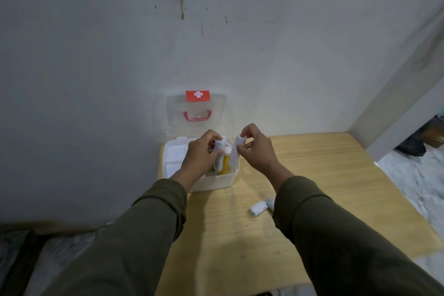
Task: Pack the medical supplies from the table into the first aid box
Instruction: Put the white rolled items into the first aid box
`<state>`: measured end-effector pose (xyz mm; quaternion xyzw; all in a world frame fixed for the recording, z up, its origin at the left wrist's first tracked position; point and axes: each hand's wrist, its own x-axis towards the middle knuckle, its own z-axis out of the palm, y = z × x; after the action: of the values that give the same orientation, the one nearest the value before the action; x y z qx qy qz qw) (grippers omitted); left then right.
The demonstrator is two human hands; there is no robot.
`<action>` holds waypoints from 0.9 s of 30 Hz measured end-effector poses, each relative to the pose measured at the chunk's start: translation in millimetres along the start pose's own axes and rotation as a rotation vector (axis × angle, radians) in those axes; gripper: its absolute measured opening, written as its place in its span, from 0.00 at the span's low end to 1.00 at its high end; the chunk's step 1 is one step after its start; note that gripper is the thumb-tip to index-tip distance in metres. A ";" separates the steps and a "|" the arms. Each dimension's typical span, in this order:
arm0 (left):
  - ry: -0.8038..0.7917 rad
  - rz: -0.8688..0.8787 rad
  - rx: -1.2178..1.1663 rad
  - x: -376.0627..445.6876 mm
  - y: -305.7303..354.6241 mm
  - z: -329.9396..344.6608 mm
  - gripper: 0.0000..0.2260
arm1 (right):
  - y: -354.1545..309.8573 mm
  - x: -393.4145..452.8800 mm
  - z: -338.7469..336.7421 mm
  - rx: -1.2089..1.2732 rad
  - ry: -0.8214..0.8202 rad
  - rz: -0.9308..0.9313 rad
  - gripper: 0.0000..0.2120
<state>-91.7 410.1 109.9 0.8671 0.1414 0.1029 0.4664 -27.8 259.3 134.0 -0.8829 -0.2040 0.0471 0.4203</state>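
The white first aid box [173, 155] stands at the table's far left corner, its clear lid [175, 113] with a red cross label and red handle raised against the wall. My left hand [203, 154] is over the box, shut on a white printed tube [219, 145]. My right hand [255, 148] pinches the top of a long white thermometer-like item [234, 155] held upright at the box's right edge. A yellow bottle [225, 163] with a white cap stands inside between them. A white bandage roll [258, 208] and a small white tube [270, 202] lie on the table near my right forearm.
The light wooden table [324, 187] runs to the right and toward me. A stained grey wall rises right behind the box. A white pillar [396, 115] stands at the table's far right corner. Dark fabric lies at the lower left.
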 end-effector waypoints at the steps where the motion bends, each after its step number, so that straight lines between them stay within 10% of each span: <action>1: -0.004 -0.001 0.001 -1.1 -2.4 0.7 0.11 | 0.7 -1.6 2.2 -0.020 -0.013 -0.003 0.10; 27: -0.240 -0.078 0.074 -15.6 -26.7 23.5 0.10 | 42.8 -25.3 22.7 -0.384 -0.219 -0.020 0.12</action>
<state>-103.0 400.4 74.1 0.8836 0.1219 -0.0249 0.4514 -43.0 241.5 84.6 -0.9342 -0.2626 0.0990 0.2201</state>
